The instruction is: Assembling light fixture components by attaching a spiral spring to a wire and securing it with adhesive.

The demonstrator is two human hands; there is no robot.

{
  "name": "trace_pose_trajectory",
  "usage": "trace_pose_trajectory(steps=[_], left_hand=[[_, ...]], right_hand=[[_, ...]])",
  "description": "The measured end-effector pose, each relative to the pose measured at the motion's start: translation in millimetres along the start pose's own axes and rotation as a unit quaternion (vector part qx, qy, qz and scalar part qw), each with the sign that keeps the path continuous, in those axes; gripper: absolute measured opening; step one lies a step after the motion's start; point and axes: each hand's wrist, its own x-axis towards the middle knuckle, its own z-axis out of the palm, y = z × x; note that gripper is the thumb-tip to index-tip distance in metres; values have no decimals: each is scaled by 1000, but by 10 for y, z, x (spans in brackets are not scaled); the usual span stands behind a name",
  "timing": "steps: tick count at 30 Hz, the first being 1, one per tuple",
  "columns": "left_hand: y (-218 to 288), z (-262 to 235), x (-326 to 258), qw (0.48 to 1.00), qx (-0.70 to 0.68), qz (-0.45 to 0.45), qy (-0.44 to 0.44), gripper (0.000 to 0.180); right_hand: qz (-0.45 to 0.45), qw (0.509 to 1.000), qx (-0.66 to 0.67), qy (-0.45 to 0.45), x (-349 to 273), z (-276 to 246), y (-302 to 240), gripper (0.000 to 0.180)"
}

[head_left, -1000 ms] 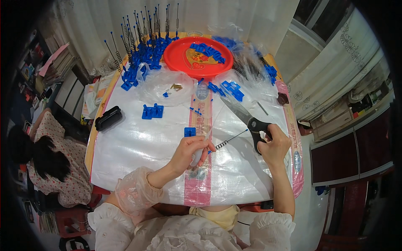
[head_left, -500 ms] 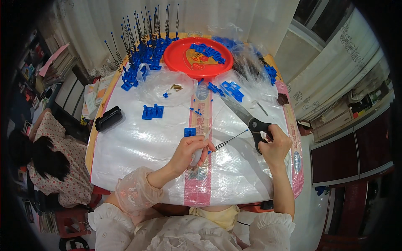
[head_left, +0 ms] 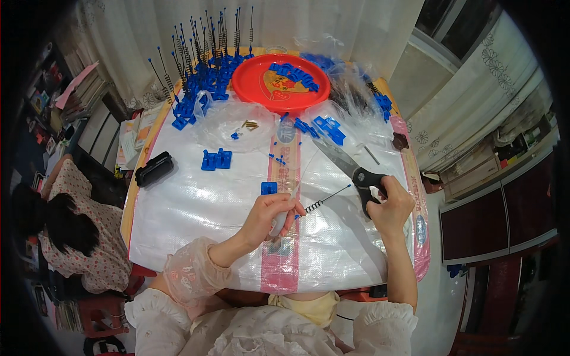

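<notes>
My left hand [head_left: 270, 216] is closed round a small whitish squeeze tube [head_left: 278, 225] with a thin tip pointing up. Between the same fingers is a black coil spring [head_left: 314, 206] with a straight stem and a blue bead at its far end. My right hand [head_left: 392, 204] grips a pair of black-handled scissors [head_left: 344, 161] by the handle, blades pointing away to the far left. Just beyond my left hand lies a blue plastic block [head_left: 269, 188]. Several tiny blue pieces [head_left: 278, 159] are scattered farther off.
A red round tray [head_left: 238, 89] with blue parts stands at the back. Left of it, blue bases with upright springs [head_left: 208, 68] crowd together. Plastic bags [head_left: 237, 113], a black case [head_left: 154, 169], a blue part [head_left: 216, 159] and a metal rod [head_left: 371, 155] lie about. Another person [head_left: 83, 231] sits at left.
</notes>
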Motion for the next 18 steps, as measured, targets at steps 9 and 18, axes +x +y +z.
trace_pose_trajectory(steps=[9,18], left_hand=[[-14,-1,16,1000,0,8,-3,32],[7,-6,19,1000,23,11,-7,33]], right_hand=[[19,999,31,-25,-18,13,16,28],[20,999,31,-31,-36,22,35,29]])
